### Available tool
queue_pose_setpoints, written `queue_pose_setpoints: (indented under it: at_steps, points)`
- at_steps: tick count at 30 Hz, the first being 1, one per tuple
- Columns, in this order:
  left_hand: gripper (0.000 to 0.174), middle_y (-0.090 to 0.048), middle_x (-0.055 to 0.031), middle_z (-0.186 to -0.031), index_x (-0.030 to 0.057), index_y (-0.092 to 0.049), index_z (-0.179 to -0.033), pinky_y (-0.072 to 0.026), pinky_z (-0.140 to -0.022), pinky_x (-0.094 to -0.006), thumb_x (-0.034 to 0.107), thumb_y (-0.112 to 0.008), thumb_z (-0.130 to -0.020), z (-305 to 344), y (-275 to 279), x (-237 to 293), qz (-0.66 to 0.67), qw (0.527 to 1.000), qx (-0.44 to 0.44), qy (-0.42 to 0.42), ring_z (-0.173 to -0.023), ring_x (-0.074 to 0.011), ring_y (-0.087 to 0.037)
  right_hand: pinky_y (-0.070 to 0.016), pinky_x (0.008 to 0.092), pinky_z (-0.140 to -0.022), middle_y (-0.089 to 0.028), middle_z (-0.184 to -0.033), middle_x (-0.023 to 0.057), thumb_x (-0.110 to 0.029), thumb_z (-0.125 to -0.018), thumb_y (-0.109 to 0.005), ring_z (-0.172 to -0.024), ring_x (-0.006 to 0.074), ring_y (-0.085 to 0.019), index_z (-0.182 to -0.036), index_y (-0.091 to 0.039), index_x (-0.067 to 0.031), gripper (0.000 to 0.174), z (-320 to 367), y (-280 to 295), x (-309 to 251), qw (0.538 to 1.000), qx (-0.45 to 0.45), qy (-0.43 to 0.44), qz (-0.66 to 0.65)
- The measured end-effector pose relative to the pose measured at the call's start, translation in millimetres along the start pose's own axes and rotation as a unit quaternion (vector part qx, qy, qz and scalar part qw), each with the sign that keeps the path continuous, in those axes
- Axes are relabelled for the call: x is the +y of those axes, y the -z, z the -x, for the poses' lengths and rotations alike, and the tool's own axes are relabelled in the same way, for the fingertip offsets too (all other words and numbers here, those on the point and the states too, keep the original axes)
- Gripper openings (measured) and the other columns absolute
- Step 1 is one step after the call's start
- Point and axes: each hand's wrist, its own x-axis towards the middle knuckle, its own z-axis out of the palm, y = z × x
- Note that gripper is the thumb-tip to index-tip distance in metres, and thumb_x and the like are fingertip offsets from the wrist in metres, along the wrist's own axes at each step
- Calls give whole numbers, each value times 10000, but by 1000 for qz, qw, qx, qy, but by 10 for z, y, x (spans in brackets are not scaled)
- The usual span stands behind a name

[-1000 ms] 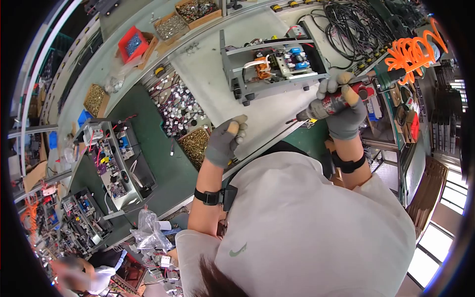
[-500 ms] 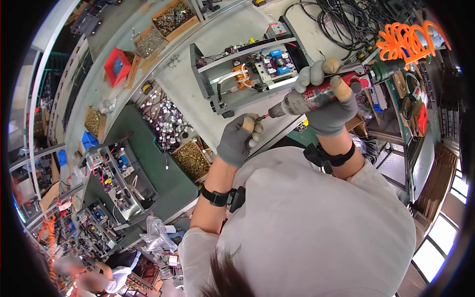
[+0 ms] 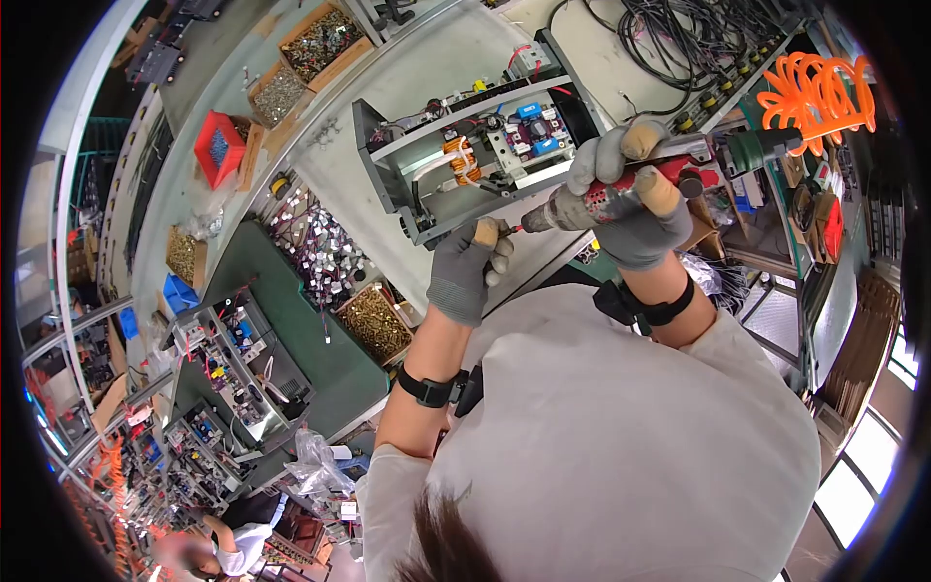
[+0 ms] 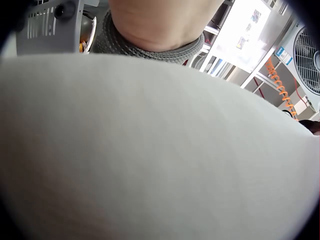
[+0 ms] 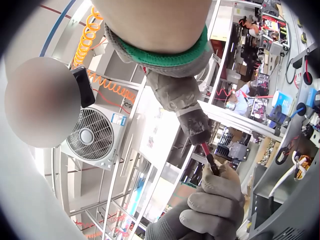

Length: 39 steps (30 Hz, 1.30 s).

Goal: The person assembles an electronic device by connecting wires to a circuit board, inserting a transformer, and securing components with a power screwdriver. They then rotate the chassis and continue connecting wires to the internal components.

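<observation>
My gloved right hand (image 3: 635, 213) grips a red and grey pneumatic screwdriver (image 3: 567, 210), its nose pointing left. An orange coiled air hose (image 3: 819, 97) runs toward its green tail end. In the right wrist view, a red driver bit (image 5: 206, 149) with a dark tip reaches the fingertips of my gloved left hand (image 5: 212, 200). That left hand (image 3: 464, 270) has its fingers curled and pinches the bit at its tip; anything small between the fingertips is hidden. Just beyond both hands sits an open grey metal chassis (image 3: 448, 223) with circuit boards inside. Clothing fills most of the left wrist view.
A cardboard box of brass-coloured screws (image 3: 376, 322) and a heap of white connectors (image 3: 315, 247) lie left of the hands. Another open chassis (image 3: 228, 364) stands farther left. Black cables (image 3: 669, 53) coil at the back right; a red bin (image 3: 218, 155) stands at the back left.
The screwdriver has come left to meet the left hand, whose fingers now pinch at the bit's tip. In the head view, the chassis has shifted left and down.
</observation>
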Motion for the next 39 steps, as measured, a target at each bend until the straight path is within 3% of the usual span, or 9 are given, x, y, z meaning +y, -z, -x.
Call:
queue_pose_setpoints:
  at_steps: [13,14,16,18,29,30,34,36,39]
  points:
    - [342,-577,-55,-819,10,-574,-1038,-374,-449,-177,322,-564,-899,-233,103,77,174,979,-63,86,-616,-71,-490,-429,391,-653,-489,-764,125,-163,-786,-560,-705,271,-494,-993,-521,-31,248,-116,190,54,998,58,4,-18]
    - [320,-595,-62,-843,26,-601,-1014,-406,-469,-215,313,-586,-873,-383,314,-35,-41,998,18,43,-629,-107,-519,-429,391,-658,-497,-773,131,-162,-790,-554,-707,274,-493,-999,-524,-33,248,-138,222,59,997,74,13,-4]
    - [298,-614,-69,-867,43,-628,-989,-439,-488,-253,304,-607,-847,-484,370,-41,-255,962,98,-2,-641,-144,-548,-433,392,-668,-518,-794,130,-158,-808,-533,-728,279,-504,-998,-532,-36,226,-182,275,38,998,64,21,-13]
    - [296,-632,-86,-891,115,-648,-999,-482,-636,-345,251,-654,-736,-548,329,-69,-626,653,170,-391,-748,-237,-584,-437,392,-687,-529,-805,115,-156,-825,-510,-755,275,-518,-991,-533,-37,205,-224,301,1,995,97,37,1]
    - [212,-624,-58,-752,123,-661,-916,-450,-528,-374,190,-619,-719,-1027,290,120,-704,521,255,-409,-638,-259,-583,-441,366,-684,-520,-798,85,-154,-794,-546,-753,254,-519,-940,-512,-64,174,-331,388,-69,975,208,65,50]
    - [212,-624,-58,-752,123,-661,-916,-450,-528,-374,190,-619,-719,-1098,308,105,-694,523,257,-423,-638,-259,-583,-442,367,-677,-522,-790,88,-144,-788,-553,-739,253,-523,-935,-510,-58,176,-341,401,-60,971,221,71,56]
    - [259,-641,-129,-704,66,-682,-766,-440,-532,-386,259,-536,-858,-1356,479,86,-227,931,255,-126,-571,-307,-580,-447,371,-648,-531,-749,105,-122,-776,-550,-694,254,-537,-919,-505,-39,171,-379,458,-25,963,236,99,81]
    - [261,-650,-142,-805,79,-678,-866,-470,-603,-408,264,-493,-863,-1492,627,72,-259,950,170,-46,-691,-317,-614,-453,367,-645,-536,-744,107,-114,-771,-545,-694,254,-545,-914,-510,-35,166,-398,488,-8,961,251,96,69]
    - [256,-635,-116,-1004,103,-607,-998,-474,-759,-419,269,-484,-847,-1272,263,332,-756,650,32,-73,-887,-281,-609,-452,359,-650,-546,-753,103,-136,-778,-552,-695,241,-546,-916,-512,-34,176,-413,514,13,959,256,89,83]
